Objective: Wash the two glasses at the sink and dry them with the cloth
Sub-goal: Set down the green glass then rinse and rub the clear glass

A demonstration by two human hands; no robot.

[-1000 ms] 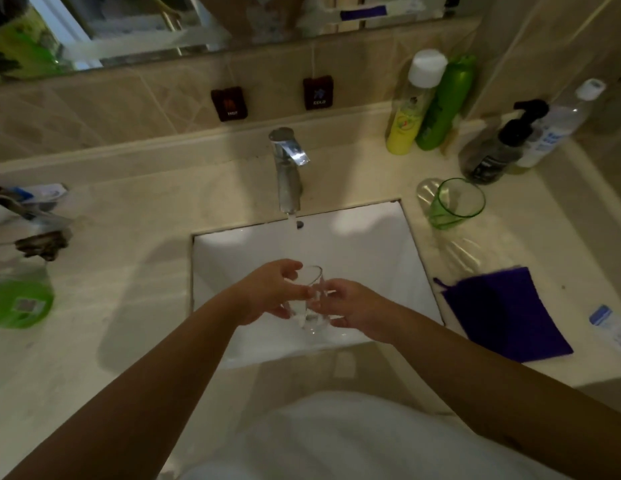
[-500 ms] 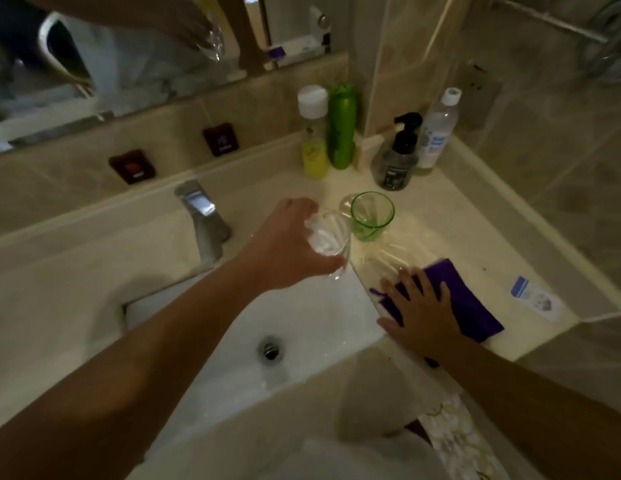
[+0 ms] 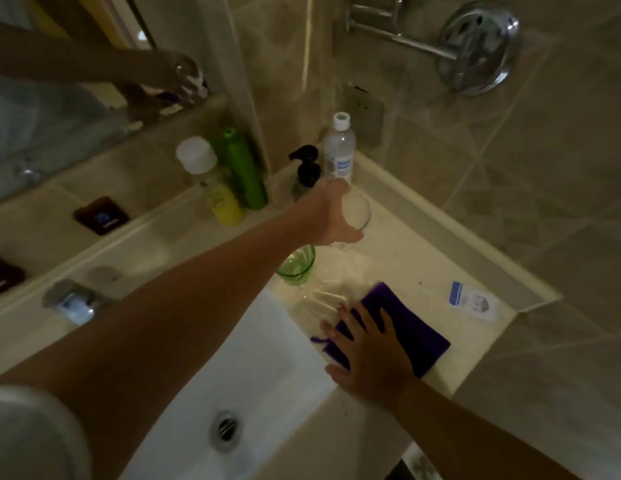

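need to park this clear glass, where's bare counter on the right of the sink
Best bare patch: the counter between the clear glass in the left hand, the wall ledge, the purple cloth and the small packet. Crowded: the back corner with the bottles, and the strip by the green glass, where the right hand presses on the cloth.

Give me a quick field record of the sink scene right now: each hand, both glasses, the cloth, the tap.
left hand: reaching across the counter, gripping the clear glass
clear glass: held at the back of the counter near the bottles, whether it touches down cannot be told
right hand: flat on the purple cloth, fingers spread
purple cloth: lying on the counter right of the sink
green glass: upright on the counter, partly hidden by the left arm
tap: no water stream visible
sink: empty basin, drain visible
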